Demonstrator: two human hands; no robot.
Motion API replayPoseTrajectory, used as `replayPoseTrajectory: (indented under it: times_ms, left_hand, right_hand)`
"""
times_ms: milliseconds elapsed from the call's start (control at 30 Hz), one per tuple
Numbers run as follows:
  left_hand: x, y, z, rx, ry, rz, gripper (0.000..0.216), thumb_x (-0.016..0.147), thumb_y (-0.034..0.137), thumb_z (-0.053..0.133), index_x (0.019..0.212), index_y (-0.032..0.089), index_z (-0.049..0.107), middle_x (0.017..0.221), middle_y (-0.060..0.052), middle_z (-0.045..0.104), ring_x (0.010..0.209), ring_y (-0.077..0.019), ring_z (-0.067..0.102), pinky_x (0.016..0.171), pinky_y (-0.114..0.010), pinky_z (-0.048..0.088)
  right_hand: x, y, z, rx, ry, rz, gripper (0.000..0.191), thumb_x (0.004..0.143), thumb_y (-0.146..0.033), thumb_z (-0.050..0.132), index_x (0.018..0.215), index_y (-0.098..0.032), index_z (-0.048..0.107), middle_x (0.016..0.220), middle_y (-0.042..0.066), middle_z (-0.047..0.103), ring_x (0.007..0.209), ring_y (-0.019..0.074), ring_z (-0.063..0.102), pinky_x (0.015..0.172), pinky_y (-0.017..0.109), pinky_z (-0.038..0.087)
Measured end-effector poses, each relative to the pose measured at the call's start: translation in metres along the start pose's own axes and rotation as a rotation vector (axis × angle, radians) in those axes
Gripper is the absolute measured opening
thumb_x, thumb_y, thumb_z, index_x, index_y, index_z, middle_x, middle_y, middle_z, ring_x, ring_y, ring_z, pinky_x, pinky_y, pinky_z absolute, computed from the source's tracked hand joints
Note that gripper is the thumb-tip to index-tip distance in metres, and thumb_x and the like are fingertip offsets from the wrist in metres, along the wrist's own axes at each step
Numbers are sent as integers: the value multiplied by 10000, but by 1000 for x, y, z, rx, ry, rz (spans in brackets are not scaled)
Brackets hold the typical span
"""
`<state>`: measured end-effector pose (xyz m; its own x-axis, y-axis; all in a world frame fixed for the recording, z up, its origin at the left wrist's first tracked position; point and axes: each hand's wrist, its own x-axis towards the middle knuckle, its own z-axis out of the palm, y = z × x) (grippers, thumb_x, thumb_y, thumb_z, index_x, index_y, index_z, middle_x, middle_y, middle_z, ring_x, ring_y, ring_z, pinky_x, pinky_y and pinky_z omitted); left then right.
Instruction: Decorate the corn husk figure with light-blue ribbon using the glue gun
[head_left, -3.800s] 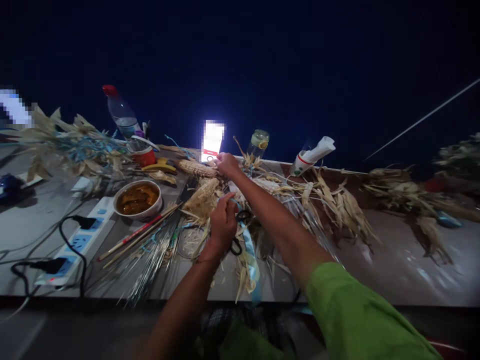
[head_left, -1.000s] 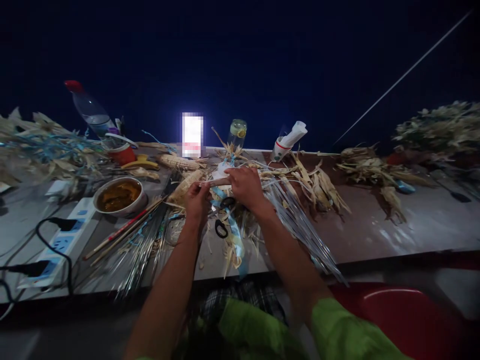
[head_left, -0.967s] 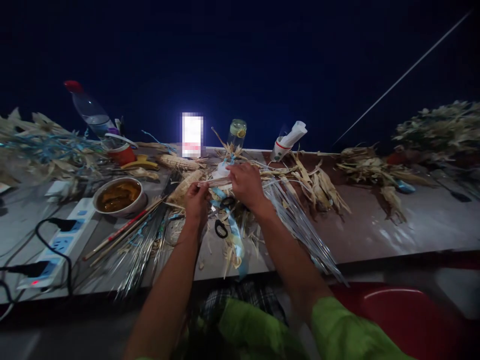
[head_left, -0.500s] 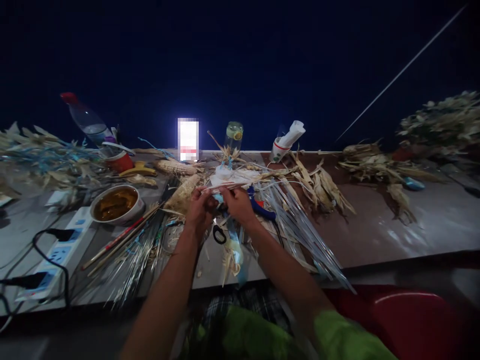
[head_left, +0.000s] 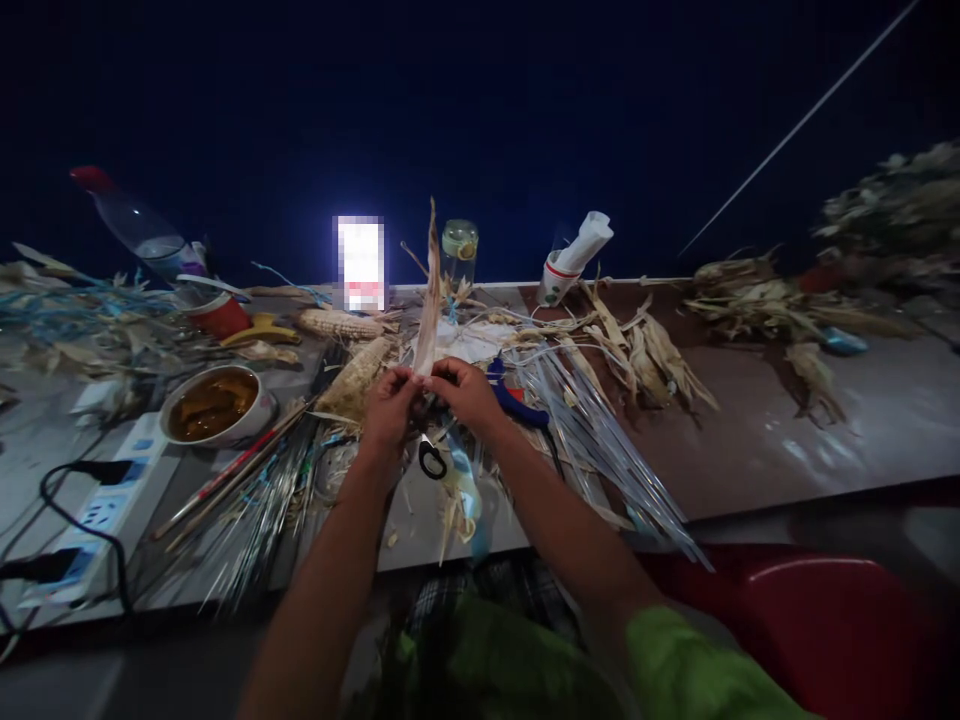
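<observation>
A long dried corn husk (head_left: 430, 300) stands upright, its narrow tip pointing away from me and its lower end pinched in my fingers. My left hand (head_left: 391, 402) closes on that end from the left. Fingertips touching it, my right hand (head_left: 466, 392) grips the same end from the right. Below my hands lie black-handled scissors (head_left: 432, 460), their blades partly hidden. A blue glue gun (head_left: 517, 398) rests just right of my right hand. Left of my left hand is a pale corn cob (head_left: 360, 380), with another corn cob (head_left: 339, 323) behind it.
A bowl of brown liquid (head_left: 259, 412) and a power strip (head_left: 112, 510) with cables are at left. Clear glue sticks (head_left: 622, 450) spread to the right, thin wires (head_left: 262, 545) to the left. A jar (head_left: 459, 255), paper cup (head_left: 556, 280) and bright blurred screen (head_left: 361, 262) stand behind.
The husk, earlier lying sideways between my fingers, now points upward and away. Both hands remain together on it. The view has shifted slightly.
</observation>
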<state>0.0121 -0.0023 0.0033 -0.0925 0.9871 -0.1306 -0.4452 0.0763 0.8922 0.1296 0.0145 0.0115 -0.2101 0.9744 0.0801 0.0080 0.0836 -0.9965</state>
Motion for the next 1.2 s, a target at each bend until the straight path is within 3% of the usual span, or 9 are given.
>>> replayPoseTrajectory:
  times_ms: [333,533,700,833,900,1033,1133,1200]
  left_hand:
    - [-5,2,4,-152,2,-45,319,584,292,762,730,163,511,517,74,479,392,-32,429,358,-139,297]
    - [-4,2,4,-239,29,-88,321,569,247,775,714,161,501,499,82,477,362,-14,390,363,-128,300]
    - [0,1,0,-258,12,-77,320,582,255,773,723,169,498,530,78,506,357,-9,379,370,-138,306]
    - [7,7,-10,-343,99,36,288,636,255,747,725,191,481,459,109,399,356,-22,378,431,-163,381]
    - [9,12,-15,-379,137,112,290,638,247,748,728,195,478,485,105,425,371,-23,387,472,-182,416]
    - [11,16,-17,-363,179,137,283,645,265,746,719,197,482,484,100,433,377,-30,396,494,-196,430]
    - [11,14,-15,-343,184,148,276,643,245,747,713,193,485,509,93,477,369,-25,381,476,-194,418]
    - [11,13,-14,-340,188,153,261,653,234,738,717,190,489,515,90,489,366,-27,384,474,-197,419]
  right_hand:
    - [-4,-1,1,117,35,99,200,733,-371,556,718,-181,497,444,-97,431,386,45,357,438,191,270]
    - [-4,-6,2,324,8,184,313,645,-426,646,689,-180,457,518,-106,420,352,10,316,386,186,182]
    - [-2,-1,-1,312,-47,177,307,645,-425,649,689,-167,488,597,-67,526,364,7,328,388,186,198]
    - [0,1,-11,210,23,90,239,706,-388,591,696,-167,503,625,-55,540,401,23,361,423,193,255]
    - [0,1,-18,117,110,50,255,750,-415,542,679,-175,494,583,-58,506,425,42,366,443,204,277]
    - [-1,-1,-29,-309,217,-60,371,818,-466,456,590,-175,492,526,-41,438,517,84,400,539,232,334]
    - [-2,-2,-31,-614,166,-138,188,797,-317,519,801,-156,615,766,11,565,697,113,499,677,247,386]
    - [-4,-3,-29,-771,19,-184,210,798,-225,497,943,-168,639,927,44,584,846,134,524,783,261,387]
